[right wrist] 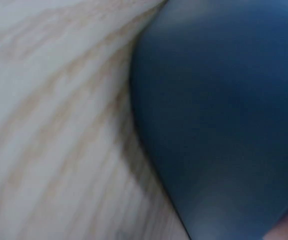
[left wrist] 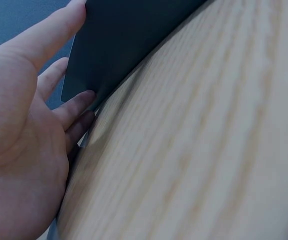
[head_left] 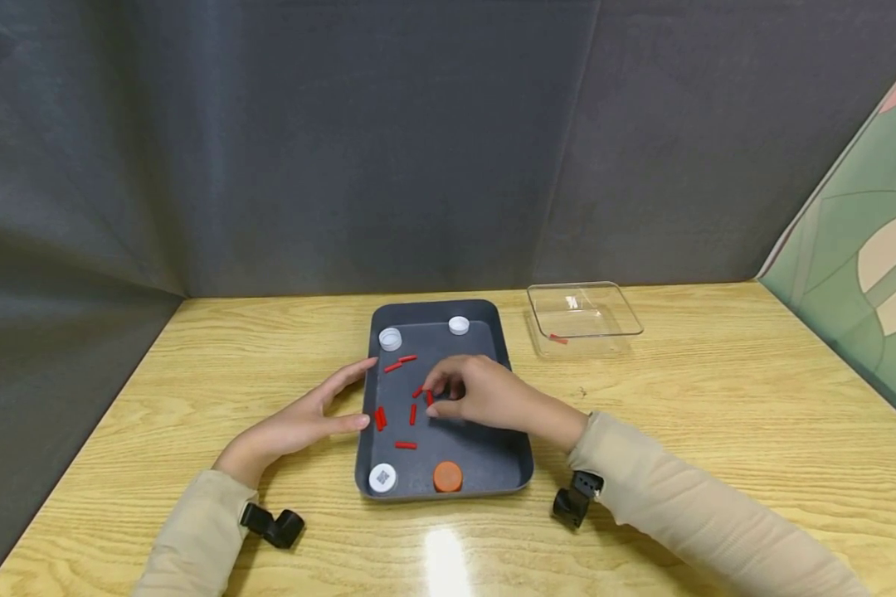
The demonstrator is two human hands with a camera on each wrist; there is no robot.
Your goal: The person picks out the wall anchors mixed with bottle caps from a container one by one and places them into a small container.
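A dark grey tray [head_left: 485,460] lies on the wooden table with several short red sticks [head_left: 406,445] scattered over its left half. My right hand [head_left: 489,394] is over the middle of the tray, thumb and forefinger pinching one red stick [head_left: 429,398]. Another red stick [head_left: 418,391] lies beside those fingertips. On the tray's left side rests my left hand [head_left: 302,421], thumb and fingers spread along the wall; the left wrist view shows its fingertips against the tray's outer wall [left wrist: 128,35]. The right wrist view shows mostly tray wall [right wrist: 219,110], with the right hand almost wholly hidden.
Inside the tray are two white caps [head_left: 391,339] [head_left: 459,325] at the far end, a white lid with a printed code [head_left: 382,478] and an orange lid [head_left: 448,477] at the near end. A clear plastic box [head_left: 593,336] holding a red stick [head_left: 558,338] stands behind and right.
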